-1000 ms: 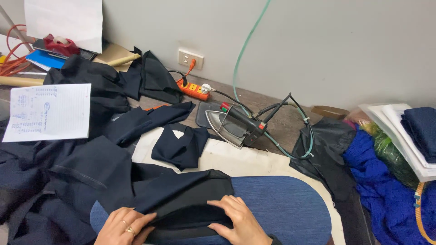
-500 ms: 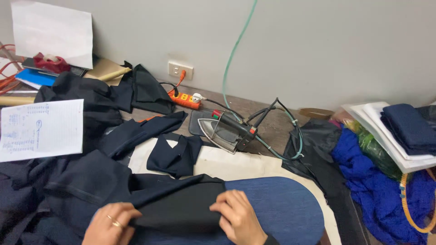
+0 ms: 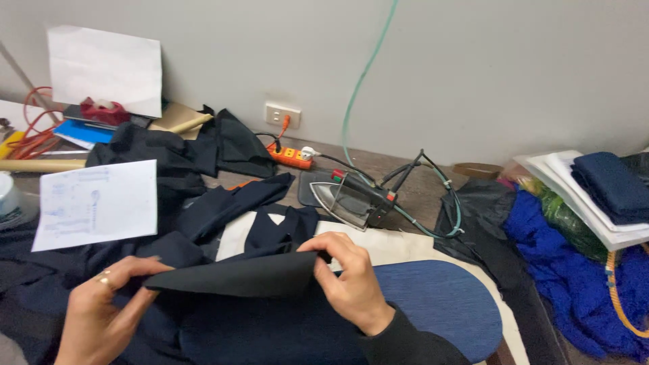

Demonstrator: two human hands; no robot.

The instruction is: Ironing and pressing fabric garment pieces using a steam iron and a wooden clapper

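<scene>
A dark fabric piece (image 3: 236, 276) is lifted off a blue padded ironing board (image 3: 439, 304), held flat between both hands. My left hand (image 3: 101, 311), with a ring on one finger, pinches its left edge. My right hand (image 3: 351, 284) grips its right corner with thumb and fingers. More dark navy cloth (image 3: 223, 203) lies heaped under and behind the held piece. A steam iron (image 3: 355, 199) lies tipped on a dark mat behind the board, with a green hose (image 3: 358, 88) rising from it.
A white paper sheet (image 3: 94, 203) lies on cloth at left. An orange power strip (image 3: 292, 155) sits below a wall socket (image 3: 282, 115). Bright blue fabric (image 3: 574, 284) and a stack of white sheets with folded navy cloth (image 3: 608, 182) are at right. A red tape dispenser (image 3: 105, 111) stands back left.
Both hands were pressing the dark piece flat on the board; now they have lifted it, and the right hand has moved up to grip its corner.
</scene>
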